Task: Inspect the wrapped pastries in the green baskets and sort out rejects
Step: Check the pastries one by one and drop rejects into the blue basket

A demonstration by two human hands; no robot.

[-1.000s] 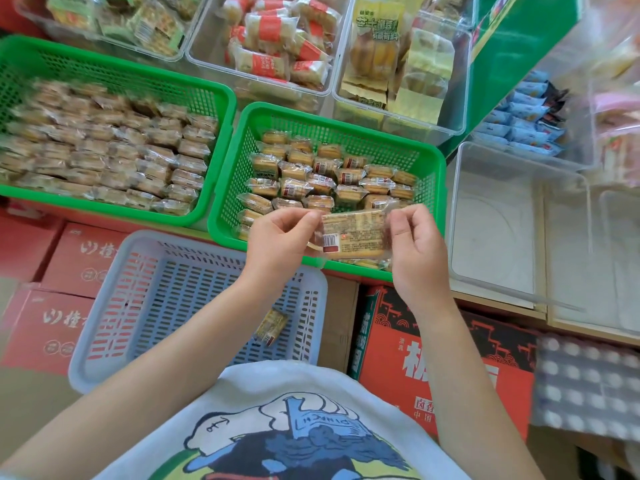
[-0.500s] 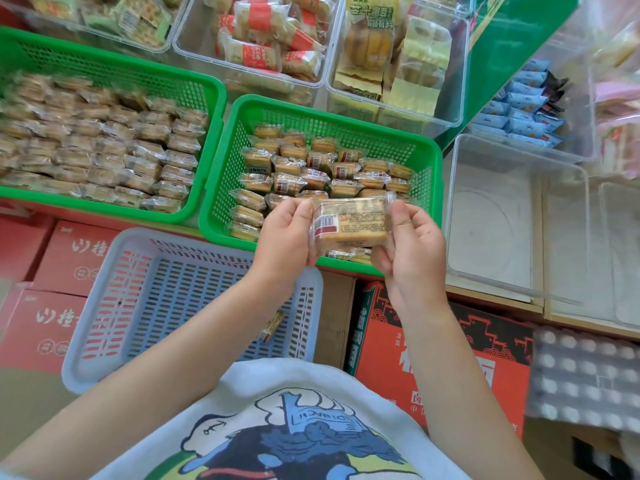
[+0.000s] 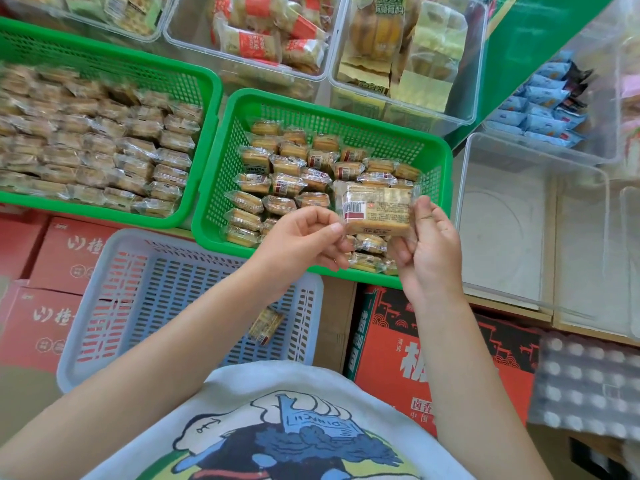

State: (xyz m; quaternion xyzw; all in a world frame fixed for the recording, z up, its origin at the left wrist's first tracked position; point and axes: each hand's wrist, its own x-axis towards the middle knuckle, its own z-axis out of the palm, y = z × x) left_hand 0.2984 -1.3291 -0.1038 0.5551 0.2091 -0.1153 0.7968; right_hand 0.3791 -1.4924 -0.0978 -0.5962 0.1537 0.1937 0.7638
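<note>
I hold one clear-wrapped pastry (image 3: 377, 211) above the near right corner of the right green basket (image 3: 346, 109), its barcode label facing me. My left hand (image 3: 304, 240) pinches the wrapper's left end. My right hand (image 3: 427, 251) pinches its right end. The right green basket is partly filled with several wrapped pastries. The left green basket (image 3: 207, 91) holds tidy rows of the same pastries. Below them a pale blue basket (image 3: 114, 271) holds a single wrapped pastry (image 3: 265, 325).
Clear bins of other packaged snacks (image 3: 263, 39) line the back. An empty clear bin (image 3: 512, 223) sits right of the right green basket. Red cartons (image 3: 415, 351) lie under the shelf edge, with egg trays (image 3: 585, 382) at lower right.
The pastry has shifted slightly right and been turned in my fingers, so its barcode label now faces up. Both hands kept their hold on its ends.
</note>
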